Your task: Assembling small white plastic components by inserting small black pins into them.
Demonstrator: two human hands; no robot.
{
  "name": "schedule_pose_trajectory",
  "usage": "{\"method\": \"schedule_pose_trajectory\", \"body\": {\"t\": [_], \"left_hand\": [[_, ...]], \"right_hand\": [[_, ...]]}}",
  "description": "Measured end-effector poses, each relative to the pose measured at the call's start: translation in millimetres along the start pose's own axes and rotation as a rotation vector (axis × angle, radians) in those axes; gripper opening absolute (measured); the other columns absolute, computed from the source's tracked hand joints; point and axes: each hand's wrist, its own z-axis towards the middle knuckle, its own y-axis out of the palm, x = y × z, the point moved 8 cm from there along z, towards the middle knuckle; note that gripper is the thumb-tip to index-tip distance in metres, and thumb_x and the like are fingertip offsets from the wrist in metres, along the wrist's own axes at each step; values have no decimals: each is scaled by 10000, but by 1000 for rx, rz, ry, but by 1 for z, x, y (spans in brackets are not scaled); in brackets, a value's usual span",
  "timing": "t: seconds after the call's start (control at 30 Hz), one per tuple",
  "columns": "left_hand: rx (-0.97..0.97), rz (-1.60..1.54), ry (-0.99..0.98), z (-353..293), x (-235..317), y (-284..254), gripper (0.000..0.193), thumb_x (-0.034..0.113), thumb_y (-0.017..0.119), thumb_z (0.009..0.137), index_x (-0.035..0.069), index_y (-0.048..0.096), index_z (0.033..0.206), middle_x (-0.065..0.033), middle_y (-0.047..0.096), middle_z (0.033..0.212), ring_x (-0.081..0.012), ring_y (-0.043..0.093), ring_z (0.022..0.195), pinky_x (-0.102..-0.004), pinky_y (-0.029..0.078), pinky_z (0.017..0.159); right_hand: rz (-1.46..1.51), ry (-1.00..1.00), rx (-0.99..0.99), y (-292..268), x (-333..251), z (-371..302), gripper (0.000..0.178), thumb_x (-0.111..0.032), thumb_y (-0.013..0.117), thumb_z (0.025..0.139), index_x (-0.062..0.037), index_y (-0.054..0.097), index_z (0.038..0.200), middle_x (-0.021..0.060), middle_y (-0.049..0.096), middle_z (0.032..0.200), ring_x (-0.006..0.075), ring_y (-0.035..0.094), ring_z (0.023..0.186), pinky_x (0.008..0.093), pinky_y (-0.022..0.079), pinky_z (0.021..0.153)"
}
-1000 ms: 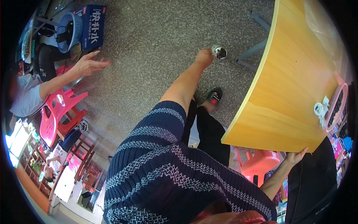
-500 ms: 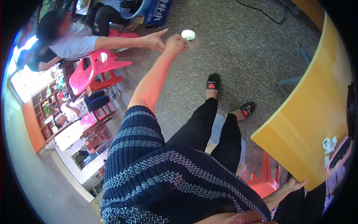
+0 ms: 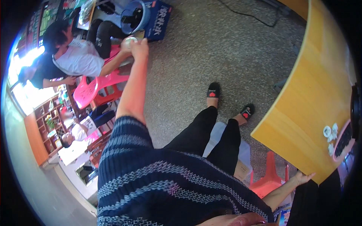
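My left hand (image 3: 139, 49) is stretched out to the upper left, fingers bent around a small round shiny container (image 3: 131, 40). Beside it, a seated person's hand (image 3: 125, 47) touches or holds the same container; the overlap hides exactly who grips which side. My right hand (image 3: 304, 177) lies at the near corner of a yellow wooden table (image 3: 290, 113), fingers stretched out along its edge. Farther up the tabletop sit several small white pieces (image 3: 329, 132) and a pink tray (image 3: 344, 141) with dark contents.
The seated person (image 3: 77, 54) is by pink plastic chairs (image 3: 88, 90). Behind are a blue basin (image 3: 134, 17) and a blue box (image 3: 158, 20). A red stool (image 3: 268, 177) stands under the table's near corner. A black cable (image 3: 249, 17) crosses the speckled floor. Other people sit farther left.
My left hand has moved left with the shiny container, to the seated person's hand, which has drawn back and now meets it. My right hand stays at the table corner.
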Motion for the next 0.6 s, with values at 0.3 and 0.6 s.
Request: {"method": "schedule_pose_trajectory", "body": {"t": [0.3, 0.6], "left_hand": [[-1303, -514, -21, -332, 159, 308, 485, 308, 511, 803, -49, 386, 1107, -155, 499, 1037, -197, 465, 965, -324, 371, 834], [-868, -469, 55, -297, 160, 304, 224, 197, 480, 807, -8, 479, 899, -83, 550, 784, -132, 505, 716, -284, 425, 657]], "right_hand": [[64, 114, -68, 30, 38, -21, 438, -281, 488, 826, -58, 395, 1191, 82, 418, 1216, 243, 387, 1109, 440, 308, 933], [89, 63, -54, 58, 40, -63, 450, -294, 483, 824, -56, 387, 1194, 89, 428, 1201, 247, 414, 1081, 417, 343, 915]]}}
